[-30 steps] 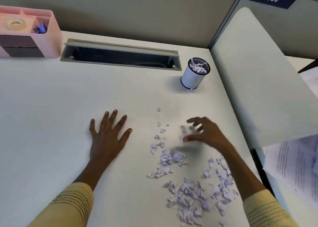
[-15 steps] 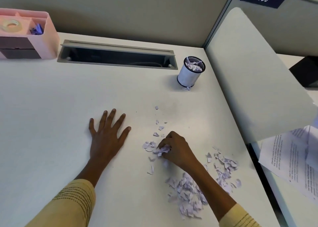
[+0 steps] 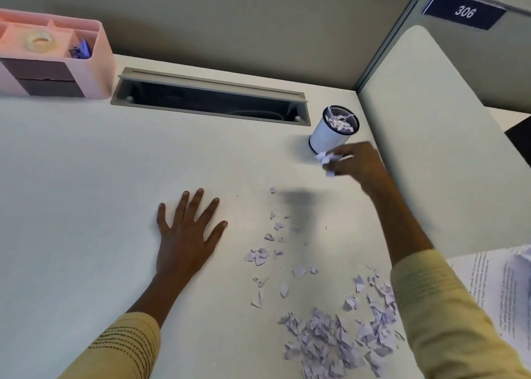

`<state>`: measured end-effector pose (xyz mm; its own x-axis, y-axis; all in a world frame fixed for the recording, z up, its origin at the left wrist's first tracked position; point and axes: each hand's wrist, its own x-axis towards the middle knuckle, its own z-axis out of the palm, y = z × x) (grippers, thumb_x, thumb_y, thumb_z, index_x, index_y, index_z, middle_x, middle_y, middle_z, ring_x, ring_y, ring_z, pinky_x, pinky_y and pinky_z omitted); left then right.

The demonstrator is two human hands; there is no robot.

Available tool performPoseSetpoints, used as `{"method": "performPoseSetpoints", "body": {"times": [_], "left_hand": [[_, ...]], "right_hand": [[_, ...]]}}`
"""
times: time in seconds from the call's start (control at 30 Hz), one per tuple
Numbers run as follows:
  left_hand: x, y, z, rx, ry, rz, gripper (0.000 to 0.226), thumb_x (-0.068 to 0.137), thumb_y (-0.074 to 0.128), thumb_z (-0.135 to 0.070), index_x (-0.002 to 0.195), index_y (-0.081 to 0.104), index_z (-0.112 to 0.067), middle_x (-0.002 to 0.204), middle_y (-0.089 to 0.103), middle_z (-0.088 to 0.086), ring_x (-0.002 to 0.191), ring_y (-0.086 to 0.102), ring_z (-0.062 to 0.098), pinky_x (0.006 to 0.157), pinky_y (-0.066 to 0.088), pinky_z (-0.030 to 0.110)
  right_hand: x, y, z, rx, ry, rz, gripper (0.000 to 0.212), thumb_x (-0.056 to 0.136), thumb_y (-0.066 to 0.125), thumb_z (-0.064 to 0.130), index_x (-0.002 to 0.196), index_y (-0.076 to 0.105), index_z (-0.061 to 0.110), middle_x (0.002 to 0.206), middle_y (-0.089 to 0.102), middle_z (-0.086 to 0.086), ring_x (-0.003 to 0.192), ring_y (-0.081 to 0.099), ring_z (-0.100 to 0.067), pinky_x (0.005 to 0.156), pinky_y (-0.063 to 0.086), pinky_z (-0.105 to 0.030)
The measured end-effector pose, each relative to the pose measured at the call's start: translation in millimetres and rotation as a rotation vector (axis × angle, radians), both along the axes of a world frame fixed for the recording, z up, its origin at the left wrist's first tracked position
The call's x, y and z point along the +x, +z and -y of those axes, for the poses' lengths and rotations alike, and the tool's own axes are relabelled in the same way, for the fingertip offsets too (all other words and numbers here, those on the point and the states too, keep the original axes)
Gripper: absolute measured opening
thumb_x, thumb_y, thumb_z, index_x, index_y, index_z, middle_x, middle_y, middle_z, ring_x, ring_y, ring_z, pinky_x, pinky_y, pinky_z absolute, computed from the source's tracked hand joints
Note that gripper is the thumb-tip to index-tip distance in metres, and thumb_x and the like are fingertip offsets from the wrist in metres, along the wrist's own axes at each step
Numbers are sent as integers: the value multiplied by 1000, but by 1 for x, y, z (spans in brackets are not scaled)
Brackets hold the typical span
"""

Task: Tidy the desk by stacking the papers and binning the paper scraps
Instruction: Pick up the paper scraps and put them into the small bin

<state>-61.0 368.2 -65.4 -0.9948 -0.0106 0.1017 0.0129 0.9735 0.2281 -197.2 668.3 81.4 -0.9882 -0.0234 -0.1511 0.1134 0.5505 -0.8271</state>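
Observation:
A small white mesh cup (image 3: 327, 137), its top filled with paper scraps, stands at the back right of the white desk (image 3: 86, 206). My right hand (image 3: 355, 164) is raised just in front of the cup and pinches a clump of scraps (image 3: 326, 160). My left hand (image 3: 186, 232) rests flat on the desk with fingers spread. A large pile of torn scraps (image 3: 336, 344) lies at the front right. Loose bits (image 3: 258, 256) trail from that pile toward the cup. Printed papers (image 3: 502, 292) lie at the far right, partly cut off.
A pink organiser (image 3: 94, 62) with a tape roll stands at the back left. An open cable slot (image 3: 209, 100) runs along the desk's back edge. A white divider panel (image 3: 425, 149) bounds the desk on the right.
My right hand gathered a clump of scraps from the middle of the desk, then lifted and carried it back toward the cup. The left hand stayed flat.

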Motion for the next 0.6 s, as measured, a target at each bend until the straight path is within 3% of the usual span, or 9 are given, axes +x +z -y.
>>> {"method": "performPoseSetpoints", "body": {"times": [0.07, 0.17, 0.2, 0.3, 0.37, 0.5, 0.6], "left_hand": [[0, 0, 0, -10, -1, 3, 60, 92, 22, -59, 141, 45, -30, 153, 33, 3, 142, 28, 25, 112, 12, 60], [0, 0, 0, -9, -3, 1, 60, 93, 24, -59, 141, 45, -30, 154, 33, 3, 143, 28, 25, 113, 12, 60], [0, 0, 0, -6, -4, -3, 60, 93, 25, -58, 141, 45, -30, 154, 33, 3, 143, 28, 26, 113, 12, 60], [0, 1, 0, -5, -5, -9, 59, 93, 27, -58, 140, 46, -29, 153, 34, 3, 142, 29, 26, 112, 13, 60], [0, 1, 0, -4, -5, -13, 59, 93, 27, -58, 140, 46, -29, 153, 34, 3, 142, 30, 26, 112, 14, 60], [0, 0, 0, 0, -6, -15, 59, 93, 27, -57, 139, 47, -29, 153, 35, 4, 141, 31, 27, 112, 13, 59], [-1, -1, 1, -15, -2, -4, 59, 93, 26, -58, 140, 47, -29, 153, 34, 3, 142, 30, 26, 112, 13, 60]], "right_hand": [[-34, 10, -9, 29, -89, -55, 17, 67, 76, -5, 83, 73, -1, 73, 68, -7, 61, 59, -20, 67, 60, -31], [-82, 17, -20, 83, -213, -38, 29, 64, 76, -9, 92, 68, -12, 70, 61, -12, 54, 62, -13, 62, 59, -24], [-97, 16, -23, 102, -238, 11, 32, 64, 76, -7, 95, 68, -9, 75, 64, -11, 57, 65, -13, 66, 59, -26], [-130, 10, -28, 205, -283, 165, 43, 66, 77, 4, 108, 65, 0, 104, 68, -17, 90, 68, -27, 81, 58, -37], [-138, 8, -27, 198, -266, 188, 44, 67, 77, 6, 109, 65, 3, 110, 67, -16, 97, 67, -28, 84, 57, -40], [-118, 30, -17, 120, -224, 177, 28, 73, 77, 9, 99, 66, 5, 102, 66, -15, 83, 65, -25, 74, 58, -34], [-80, 41, -16, 5, -261, 40, 30, 70, 81, 10, 96, 68, 2, 85, 65, -16, 71, 64, -24, 67, 59, -36]]}}
